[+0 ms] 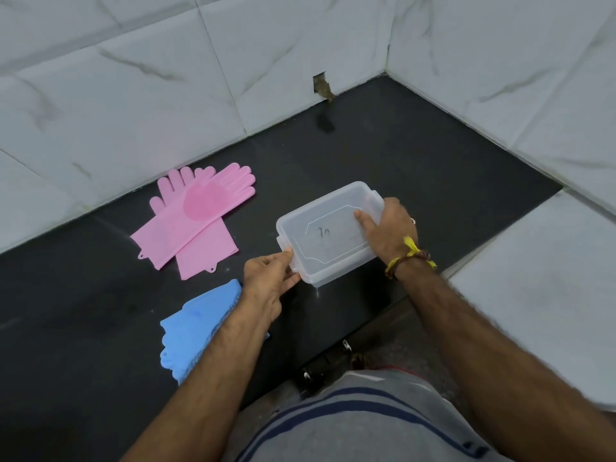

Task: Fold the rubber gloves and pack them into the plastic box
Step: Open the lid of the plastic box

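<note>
A clear plastic box [316, 215] with its lid on sits on the black counter [416, 155]. My left hand [270, 278] grips its near-left corner at the latch. My right hand [390, 228] holds its right end, fingers resting on the lid. Two pink rubber gloves [196, 218] lie flat and crossed on the counter to the left of the box, fingers pointing toward the wall. Blue rubber gloves [196, 325] lie near the counter's front, partly hidden under my left forearm.
White marble-look wall tiles [150, 105] enclose the counter at the back and right, meeting in a corner. A small hole [320, 86] breaks the back wall at counter level. A lighter slab [540, 281] lies to the right of the black counter.
</note>
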